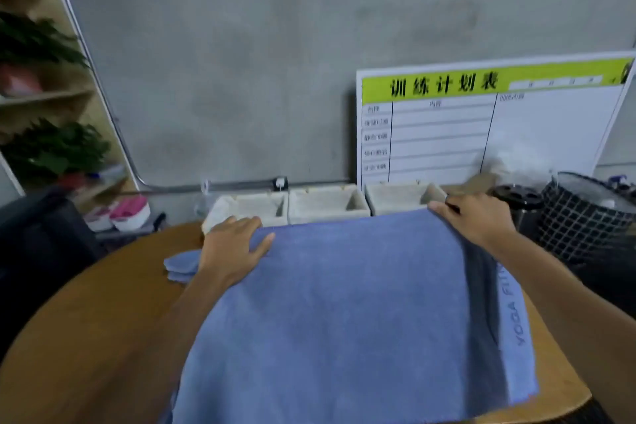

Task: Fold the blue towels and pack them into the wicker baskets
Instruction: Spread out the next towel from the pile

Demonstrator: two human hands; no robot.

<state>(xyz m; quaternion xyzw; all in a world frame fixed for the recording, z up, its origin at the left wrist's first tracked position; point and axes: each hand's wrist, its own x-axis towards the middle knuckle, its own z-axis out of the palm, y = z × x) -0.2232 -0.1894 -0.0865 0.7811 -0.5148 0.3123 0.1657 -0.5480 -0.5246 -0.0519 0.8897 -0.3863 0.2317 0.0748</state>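
Large blue terry towel (344, 313) spread flat over table, doubled; grey band and "YOGA FIT..." lettering along right edge; far edge just before baskets. Smaller folded blue towel (182, 265) at left, partly hidden. Three pale rectangular wicker baskets (327, 205) in row along far side, touching, upright, interiors appear empty.

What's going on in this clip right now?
A person is folding a large blue towel spread over a round wooden table. The left hand lies flat on the towel's far left corner, and the right hand grips its far right corner. Three wicker baskets stand in a row along the wall behind the table; no towel shows in them. Another blue cloth lies by the left wrist. A planning whiteboard leans on the wall.
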